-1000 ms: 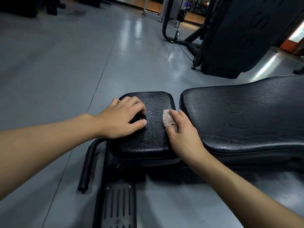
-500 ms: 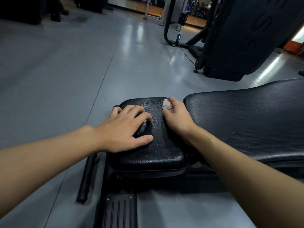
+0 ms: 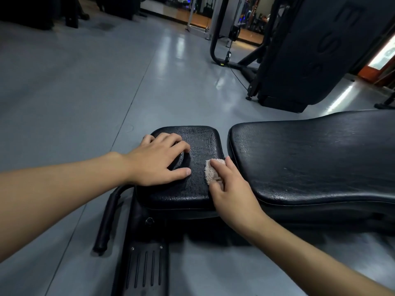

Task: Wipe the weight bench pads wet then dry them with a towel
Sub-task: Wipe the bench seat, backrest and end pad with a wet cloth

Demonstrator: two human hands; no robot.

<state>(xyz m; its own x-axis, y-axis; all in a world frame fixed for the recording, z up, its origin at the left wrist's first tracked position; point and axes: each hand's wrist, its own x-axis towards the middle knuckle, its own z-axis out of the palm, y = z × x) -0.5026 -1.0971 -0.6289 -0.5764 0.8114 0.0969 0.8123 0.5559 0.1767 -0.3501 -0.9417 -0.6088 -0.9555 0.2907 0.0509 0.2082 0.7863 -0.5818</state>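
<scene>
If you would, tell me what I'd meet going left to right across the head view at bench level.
Black handle bar → left hand → towel → long back pad.

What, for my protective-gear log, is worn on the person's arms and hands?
Nothing shows. The left hand and right hand are ungloved; the left arm and right arm are bare to the frame's edge, with no sleeve, watch or band in view.
</scene>
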